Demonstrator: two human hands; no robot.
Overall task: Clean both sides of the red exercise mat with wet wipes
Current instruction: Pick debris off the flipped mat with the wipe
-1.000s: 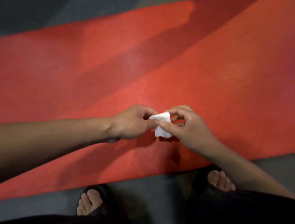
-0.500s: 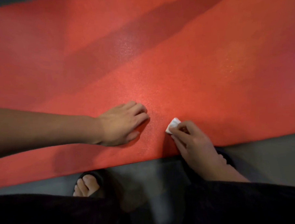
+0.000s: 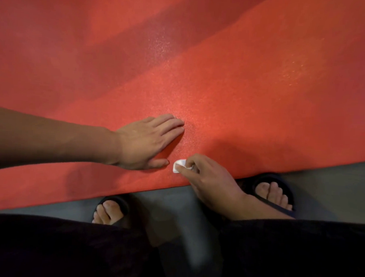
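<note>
My right hand (image 3: pixel 209 181), at lower centre of the frame, curls its thumb and fingers round a small folded white wet wipe (image 3: pixel 179 166), pressing it onto the red exercise mat (image 3: pixel 242 88) near the mat's lower edge. Just left of it, my left hand (image 3: pixel 148 143) lies flat on the mat, fingers straight and together, holding nothing. The mat fills the upper two thirds of the frame. Below its edge, on the grey floor (image 3: pixel 174 203), my toes show in black slippers (image 3: pixel 120 204).
</note>
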